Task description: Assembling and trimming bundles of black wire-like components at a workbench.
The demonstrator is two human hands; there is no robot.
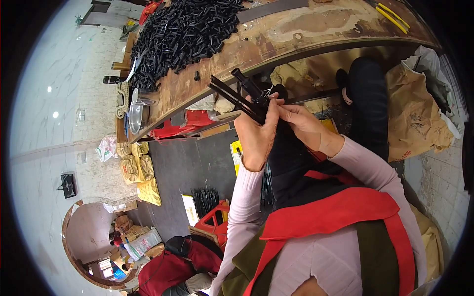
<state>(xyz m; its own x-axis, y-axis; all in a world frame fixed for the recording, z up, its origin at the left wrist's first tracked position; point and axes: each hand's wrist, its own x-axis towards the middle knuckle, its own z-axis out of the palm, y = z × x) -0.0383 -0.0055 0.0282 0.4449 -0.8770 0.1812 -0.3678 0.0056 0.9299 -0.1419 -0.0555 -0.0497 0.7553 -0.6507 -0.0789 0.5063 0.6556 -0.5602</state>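
My left hand (256, 135) is closed around a bundle of slender black rods (231, 94) and a thicker black tube (250, 86), which point up and away to the left, just off the table's near edge. My right hand (307, 126) meets it at the thumb, its fingertips pinched together by the lower end of the tube. Whatever lies between those fingertips is hidden. Beyond the hands, a big heap of small black tubular parts (182, 37) covers the table's left side. One loose black part (197, 75) rests nearer the edge.
The worn wooden table (276, 37) carries a flat grey strip (271, 10) and yellow handles (392, 18). A clear container (139, 116) is at its left end. A brown paper sack (412, 108) stands at right. Yellow bags (138, 167) and a person in dark red (173, 271) are at lower left.
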